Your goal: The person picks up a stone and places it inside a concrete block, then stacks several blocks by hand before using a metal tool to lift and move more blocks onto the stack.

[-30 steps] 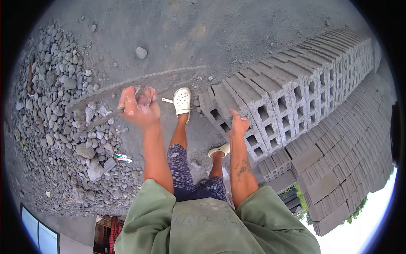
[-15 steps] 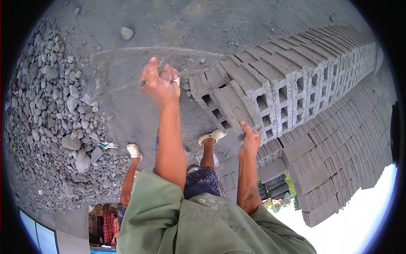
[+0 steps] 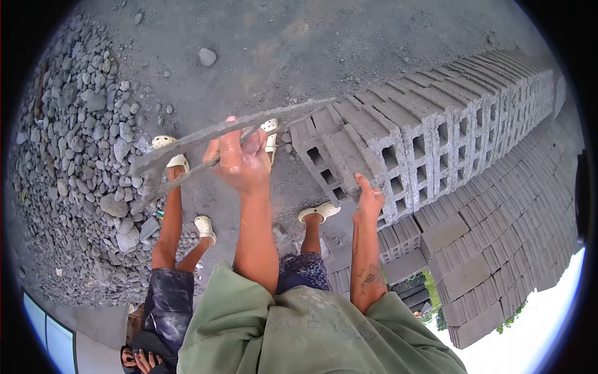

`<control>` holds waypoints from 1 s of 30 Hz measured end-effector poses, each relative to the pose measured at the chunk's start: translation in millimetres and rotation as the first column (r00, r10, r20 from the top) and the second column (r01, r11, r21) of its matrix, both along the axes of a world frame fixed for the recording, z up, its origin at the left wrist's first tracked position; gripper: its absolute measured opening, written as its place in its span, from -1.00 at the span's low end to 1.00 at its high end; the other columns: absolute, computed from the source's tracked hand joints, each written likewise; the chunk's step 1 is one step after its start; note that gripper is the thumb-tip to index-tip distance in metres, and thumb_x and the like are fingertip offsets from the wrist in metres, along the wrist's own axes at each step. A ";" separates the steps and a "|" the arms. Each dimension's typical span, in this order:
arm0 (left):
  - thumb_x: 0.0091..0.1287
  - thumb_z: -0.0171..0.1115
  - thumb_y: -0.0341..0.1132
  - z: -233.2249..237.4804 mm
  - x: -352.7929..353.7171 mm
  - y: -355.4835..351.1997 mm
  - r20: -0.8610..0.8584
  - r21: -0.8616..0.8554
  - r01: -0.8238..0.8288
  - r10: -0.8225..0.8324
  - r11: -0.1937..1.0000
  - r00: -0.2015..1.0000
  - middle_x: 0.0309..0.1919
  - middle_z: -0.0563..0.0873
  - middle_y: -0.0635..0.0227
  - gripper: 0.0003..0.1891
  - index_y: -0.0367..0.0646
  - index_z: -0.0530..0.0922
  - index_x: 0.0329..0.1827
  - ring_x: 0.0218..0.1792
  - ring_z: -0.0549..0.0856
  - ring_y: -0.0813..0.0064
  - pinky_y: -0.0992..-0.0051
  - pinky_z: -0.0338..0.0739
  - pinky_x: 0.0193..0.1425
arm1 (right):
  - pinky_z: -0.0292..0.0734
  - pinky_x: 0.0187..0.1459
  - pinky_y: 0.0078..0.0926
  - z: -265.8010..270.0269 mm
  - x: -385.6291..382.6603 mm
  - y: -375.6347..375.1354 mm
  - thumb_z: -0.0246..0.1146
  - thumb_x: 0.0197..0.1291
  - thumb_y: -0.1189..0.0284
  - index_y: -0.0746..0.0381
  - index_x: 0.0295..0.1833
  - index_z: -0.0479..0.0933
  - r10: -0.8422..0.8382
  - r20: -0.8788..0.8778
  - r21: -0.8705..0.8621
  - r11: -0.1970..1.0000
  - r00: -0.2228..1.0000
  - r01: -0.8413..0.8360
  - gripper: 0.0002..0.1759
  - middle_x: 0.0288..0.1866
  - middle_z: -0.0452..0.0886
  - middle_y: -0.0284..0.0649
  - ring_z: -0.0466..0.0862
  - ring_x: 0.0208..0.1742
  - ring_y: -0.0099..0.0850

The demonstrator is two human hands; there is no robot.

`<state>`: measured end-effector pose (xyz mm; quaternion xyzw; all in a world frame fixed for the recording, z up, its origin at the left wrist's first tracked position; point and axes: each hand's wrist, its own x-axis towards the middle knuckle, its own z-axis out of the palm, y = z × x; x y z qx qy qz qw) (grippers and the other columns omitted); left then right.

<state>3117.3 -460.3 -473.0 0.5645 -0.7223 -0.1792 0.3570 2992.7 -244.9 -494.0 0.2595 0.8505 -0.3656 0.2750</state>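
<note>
My left hand (image 3: 240,159) is raised left of the block row, fingers curled round a thin, long, grey frame-like piece (image 3: 199,138). This piece slants across the view and looks blurred; its exact form is unclear. Lower right, my right hand (image 3: 369,198) grips the near end of a grey hollow block (image 3: 346,153), which leans at the end of the row. Its index finger lies against the block, while the other fingers are curled and partly hidden. More hollow blocks (image 3: 430,134) stand side by side behind it.
Loose stones (image 3: 81,181) cover the left side. Another person's legs (image 3: 168,230) and pale clogs stand between stones and my arm. Stacked blocks (image 3: 492,230) fill the lower right. A single stone (image 3: 207,57) lies on the grey ground above.
The grey piece has tilted, its left end dropping. My left hand has moved slightly down and right. Another person has come further into view at lower left. My right hand stays at the block.
</note>
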 end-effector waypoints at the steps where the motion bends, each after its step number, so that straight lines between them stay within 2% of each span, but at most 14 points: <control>1: 0.07 0.10 -0.53 14.7 11.8 -3.6 -0.645 0.358 0.035 0.220 0.933 0.732 -0.71 0.35 0.44 -0.89 -0.23 0.40 -0.59 -0.67 0.38 0.56 0.50 0.30 -0.60 | 0.19 -0.45 -0.60 -0.7 -0.1 3.2 0.42 -0.25 0.44 0.15 -0.65 0.21 0.005 -0.010 -0.017 1.000 1.000 -0.005 -0.58 -0.56 0.31 -0.39 0.26 -0.53 -0.59; 2: 0.07 0.11 -0.52 19.9 15.5 -7.2 -0.834 0.545 0.299 0.544 0.783 0.097 -0.70 0.35 0.46 -0.89 -0.22 0.41 -0.59 -0.66 0.39 0.57 0.48 0.31 -0.57 | 0.21 -0.44 -0.59 -2.7 -2.9 2.1 0.42 -0.25 0.44 0.16 -0.65 0.23 0.011 -0.028 -0.045 0.999 1.000 -0.013 -0.60 -0.55 0.32 -0.37 0.28 -0.52 -0.58; 3: 0.07 0.11 -0.52 6.9 6.0 -0.6 -0.839 0.536 0.303 0.537 0.788 0.089 -0.70 0.35 0.46 -0.89 -0.22 0.41 -0.59 -0.66 0.39 0.57 0.48 0.31 -0.57 | 0.21 -0.44 -0.59 -3.8 -5.6 -0.5 0.42 -0.25 0.44 0.16 -0.65 0.23 0.012 -0.037 -0.053 0.999 0.999 -0.014 -0.60 -0.55 0.32 -0.37 0.28 -0.52 -0.58; 4: 0.11 0.09 -0.49 -18.8 -7.7 18.2 -0.634 0.384 0.075 0.204 0.920 0.746 -0.69 0.36 0.46 -0.88 -0.22 0.42 -0.58 -0.65 0.38 0.59 0.49 0.31 -0.56 | 0.28 -0.31 -0.55 -2.4 -6.2 -0.8 0.42 -0.26 0.43 0.29 -0.48 0.33 0.024 -0.004 -0.025 0.999 1.000 -0.024 -0.64 -0.42 0.41 -0.27 0.38 -0.40 -0.49; 5: 0.16 0.07 -0.45 -42.0 -12.4 39.0 0.045 0.096 0.042 -0.046 0.994 0.998 -0.67 0.38 0.47 -0.86 -0.21 0.44 -0.57 -0.64 0.37 0.60 0.50 0.32 -0.56 | 0.34 -0.18 -0.51 1.4 -5.0 1.2 0.42 -0.28 0.41 0.42 -0.31 0.44 0.034 0.031 0.008 0.999 0.999 -0.034 -0.58 -0.28 0.50 -0.17 0.48 -0.28 -0.40; 10: 0.13 0.14 -0.46 -127.5 -4.8 98.4 -0.475 0.812 0.167 0.468 0.559 0.745 -0.59 0.47 0.43 -0.97 -0.22 0.48 -0.41 -0.52 0.46 0.65 0.51 0.37 -0.50 | 0.29 -0.29 -0.54 -3.2 -5.2 -1.4 0.42 -0.28 0.37 0.36 -0.43 0.43 0.044 -0.098 -0.137 0.989 0.994 -0.058 -0.64 -0.43 0.43 -0.27 0.38 -0.40 -0.48; 11: 0.09 0.15 -0.54 -107.1 -4.5 98.4 -0.441 0.810 0.004 0.604 0.586 0.664 -0.57 0.50 0.43 -0.93 -0.23 0.48 -0.36 -0.53 0.48 0.60 0.49 0.37 -0.52 | 0.26 -0.33 -0.55 1.2 -8.0 -2.5 0.42 -0.28 0.36 0.32 -0.50 0.40 0.066 -0.031 -0.023 0.997 0.997 -0.067 -0.64 -0.48 0.38 -0.31 0.34 -0.44 -0.50; 13: 0.06 0.12 -0.64 -64.4 12.7 60.7 0.077 0.156 0.067 -0.079 0.985 0.994 -0.56 0.49 0.37 -0.90 -0.32 0.46 -0.37 -0.58 0.47 0.57 0.50 0.39 -0.58 | 0.18 -0.43 -0.54 7.4 -5.9 -6.0 0.41 -0.27 0.31 0.23 -0.63 0.28 0.109 0.045 0.105 0.988 0.993 -0.114 -0.60 -0.57 0.26 -0.39 0.24 -0.51 -0.54; 14: 0.01 0.11 -0.69 -64.7 19.0 49.3 0.006 0.144 -0.012 0.011 0.989 1.000 -0.54 0.49 0.35 -0.86 -0.33 0.45 -0.36 -0.61 0.47 0.57 0.51 0.37 -0.63 | 0.18 -0.43 -0.54 3.2 -7.7 -7.8 0.41 -0.27 0.31 0.23 -0.63 0.28 0.105 0.032 0.083 0.991 0.994 -0.107 -0.60 -0.57 0.26 -0.39 0.24 -0.51 -0.54; 18: -0.04 0.07 -0.76 -51.1 33.5 28.2 -0.628 0.583 -0.050 0.489 0.811 0.605 -0.47 0.49 0.29 -0.81 -0.36 0.44 -0.37 -0.61 0.48 0.54 0.51 0.38 -0.65 | 0.10 -0.51 -0.54 1.3 -3.9 -1.4 0.43 -0.29 0.33 0.18 -0.67 0.21 0.081 -0.032 0.050 0.996 0.996 -0.079 -0.56 -0.60 0.23 -0.42 0.19 -0.55 -0.58; 20: 0.03 0.09 -0.67 -71.6 8.4 54.7 -0.563 0.615 -0.049 0.482 0.787 0.672 -0.45 0.47 0.30 -0.91 -0.34 0.43 -0.42 -0.61 0.46 0.52 0.48 0.43 -0.59 | 0.00 -0.59 -0.54 3.1 -4.3 -2.9 0.44 -0.32 0.36 0.12 -0.70 0.14 0.072 -0.071 0.039 0.997 0.995 -0.069 -0.50 -0.63 0.18 -0.46 0.13 -0.59 -0.61; 22: 0.14 0.09 -0.55 -245.1 25.0 134.8 -0.684 0.699 0.405 0.386 0.589 0.619 -0.48 0.44 0.33 -0.96 -0.29 0.41 -0.44 -0.60 0.45 0.55 0.48 0.46 -0.53 | 0.04 -0.59 -0.52 5.3 -2.6 -6.2 0.43 -0.31 0.36 0.14 -0.71 0.14 0.069 -0.080 0.026 0.997 0.994 -0.067 -0.51 -0.63 0.19 -0.44 0.14 -0.59 -0.60; 27: 0.22 0.14 -0.37 -127.1 -31.4 68.0 -0.660 0.742 0.197 0.648 0.641 0.380 -0.42 0.44 0.32 -0.87 -0.18 0.40 -0.27 -0.52 0.50 0.46 0.44 0.48 -0.48 | 0.15 -0.52 -0.50 -9.7 -4.2 8.7 0.43 -0.29 0.34 0.18 -0.69 0.20 0.090 -0.099 0.039 0.996 0.991 -0.086 -0.54 -0.62 0.25 -0.40 0.20 -0.57 -0.56; 30: 0.19 0.16 -0.36 -72.2 -16.3 16.3 -0.351 0.382 -0.012 0.157 0.924 0.923 -0.47 0.42 0.29 -0.80 -0.24 0.41 -0.20 -0.52 0.49 0.44 0.44 0.44 -0.47 | 0.24 -0.45 -0.51 -15.2 1.0 -14.2 0.43 -0.30 0.36 0.19 -0.71 0.22 0.079 -0.018 0.080 0.994 0.997 -0.077 -0.56 -0.63 0.31 -0.36 0.25 -0.55 -0.55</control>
